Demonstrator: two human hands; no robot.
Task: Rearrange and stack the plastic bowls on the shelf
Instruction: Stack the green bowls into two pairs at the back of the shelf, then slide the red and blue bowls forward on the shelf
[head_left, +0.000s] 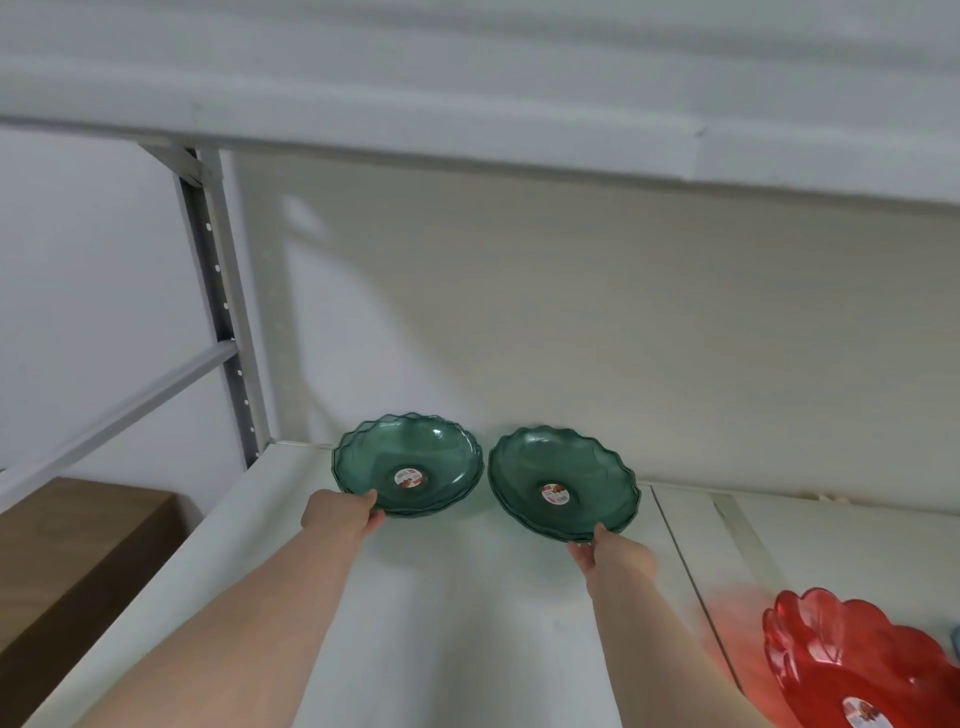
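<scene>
Two hands reach forward onto the white shelf (447, 613), each one gripping a green bowl by its near rim. The left hand (340, 514) has its thumb over the scalloped edge of the left green bowl (408, 465) and its fingers tucked under it. The right hand (615, 558) pinches the near edge of the right green bowl (563, 483) in the same way, thumb on top, fingers below. Both forearms are bare and stretch up from the bottom of the view.

Each green piece looks like more than one bowl nested together, since extra rims show beneath the top one, though how many I cannot tell. They sit side by side toward the back of the shelf, near the beige back panel (623, 322), close together but not quite touching. Both are see-through plastic with wavy rims, and each has a small round sticker in the middle.

Off to the lower right, well apart from the green ones, a red bowl (857, 660) of the same wavy shape rests on the shelf, partly cut off by the edge of view, with a sticker of its own.

Above everything runs the underside of another white shelf board (467, 119). A grey metal upright (218, 291) with a row of holes stands at the left, and a brown box (67, 561) sits lower down beyond it.
</scene>
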